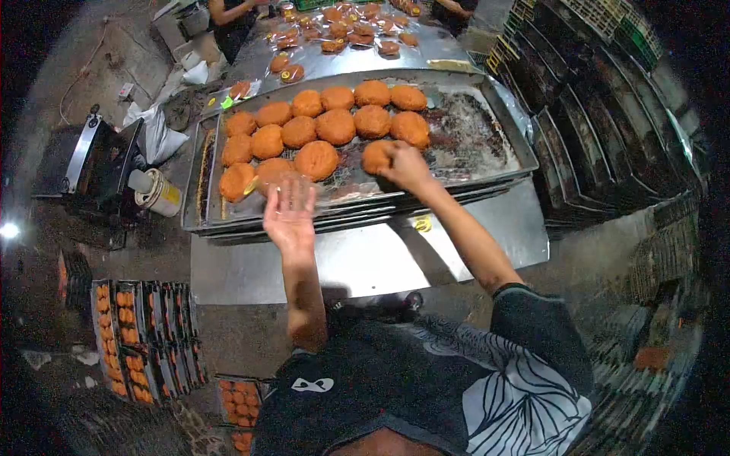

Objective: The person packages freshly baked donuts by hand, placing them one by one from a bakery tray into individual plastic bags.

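Round orange-brown buns (335,127) lie in rows on a dark, worn baking tray (487,140), mostly over its left and middle. My right hand (408,169) grips one bun (376,157) at the tray's front, fingers closed around its right side. At the front edge, palm up, my left hand (291,220) has its fingers stretched out behind a clear plastic bag (323,199), which it supports. A small yellow label (252,185) shows near the bag's left end. Just behind the left fingers sits another bun (276,172), partly covered by plastic.
More trays are stacked beneath this one on a metal table (243,266). Bagged buns (338,30) cover the far tabletop, where other people's arms (232,11) show. Upright trays (601,163) stand on the right. A white bucket (161,194) and racks of buns (137,334) are left.
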A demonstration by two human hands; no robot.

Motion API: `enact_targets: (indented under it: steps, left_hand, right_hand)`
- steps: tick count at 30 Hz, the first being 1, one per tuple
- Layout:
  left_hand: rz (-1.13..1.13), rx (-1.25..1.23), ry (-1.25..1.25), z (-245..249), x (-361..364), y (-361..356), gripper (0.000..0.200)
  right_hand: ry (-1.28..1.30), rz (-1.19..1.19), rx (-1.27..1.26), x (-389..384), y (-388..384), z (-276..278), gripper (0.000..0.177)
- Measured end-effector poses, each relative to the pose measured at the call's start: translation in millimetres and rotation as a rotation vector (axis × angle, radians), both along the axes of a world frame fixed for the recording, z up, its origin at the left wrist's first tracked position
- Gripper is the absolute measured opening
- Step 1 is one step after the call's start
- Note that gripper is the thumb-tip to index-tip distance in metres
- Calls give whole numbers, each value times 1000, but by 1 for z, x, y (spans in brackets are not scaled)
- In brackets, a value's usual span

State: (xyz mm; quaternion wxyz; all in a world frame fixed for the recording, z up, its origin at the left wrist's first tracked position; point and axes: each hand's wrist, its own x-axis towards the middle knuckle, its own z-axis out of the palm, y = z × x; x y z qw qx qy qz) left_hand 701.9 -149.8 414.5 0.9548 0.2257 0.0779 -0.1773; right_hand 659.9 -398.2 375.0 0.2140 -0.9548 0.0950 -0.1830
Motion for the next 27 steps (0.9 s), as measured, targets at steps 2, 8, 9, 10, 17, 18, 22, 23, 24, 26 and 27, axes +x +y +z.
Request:
enact_targets:
  steps: [2,8,9,10,17,18,22,23,24,26,27]
  left_hand:
    - [157,-47,-25,-9,16,8,37]
    - [99,1,-176,2,-10,-51,38]
    - [4,44,-288,5,-20,-62,37]
    - [-18,43,-286,10,-27,-68,37]
    - [-421,5,-235,10,-77,-107,38]
    - [-455,12,-221,11,-76,-109,40]
    - [-464,-28,-327,32,-97,-106,48]
    - [-409,78,-330,32,-108,-109,47]
    - [-439,-37,-299,17,-105,-109,46]
    - [-485,-67,-286,18,-98,-108,47]
    - [-498,18,-305,33,-97,-104,49]
  right_hand:
    - [12,-90,497,-15,10,29,55]
    - [-654,137,-118,-63,104,76,78]
    - [-704,45,-40,-56,103,74,80]
    - [-691,-2,16,-65,99,74,81]
    - [-877,-396,-29,-88,78,69,90]
    - [-899,-428,31,-88,79,70,90]
    - [-742,-258,158,-122,91,70,88]
    - [-755,-270,244,-117,87,72,88]
    - [-696,-264,250,-106,87,74,86]
    - [-694,-121,489,-106,86,82,79]
    - [-743,-44,792,-116,89,76,77]
